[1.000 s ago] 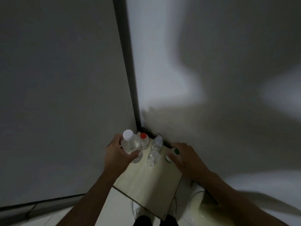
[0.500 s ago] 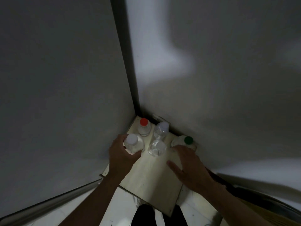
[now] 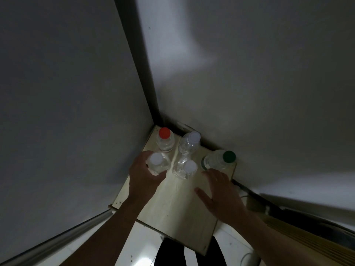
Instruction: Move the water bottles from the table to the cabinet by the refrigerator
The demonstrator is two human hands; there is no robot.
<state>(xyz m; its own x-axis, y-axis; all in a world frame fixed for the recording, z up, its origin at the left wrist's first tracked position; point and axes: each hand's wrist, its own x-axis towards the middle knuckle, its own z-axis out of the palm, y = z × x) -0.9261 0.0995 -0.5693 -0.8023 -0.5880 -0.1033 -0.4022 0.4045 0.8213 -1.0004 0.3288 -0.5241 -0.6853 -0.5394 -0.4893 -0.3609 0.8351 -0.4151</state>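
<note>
Left hand (image 3: 143, 181) wrapped around white-capped bottle (image 3: 156, 163); right hand (image 3: 221, 191) spread open, empty. Set it upright on cabinet top (image 3: 172, 208) before you release.

Five water bottles (image 3: 165, 140) on the cabinet (image 3: 178, 204) top (left hand (image 3: 143, 178) around one).

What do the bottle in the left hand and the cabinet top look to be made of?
Bottle in the left hand: clear, glossy plastic by the look, see-through walls under a white cap. Cabinet top: pale wood or laminate board, faint grain streaks, smooth sheen; which of the two, I can't tell.
</note>
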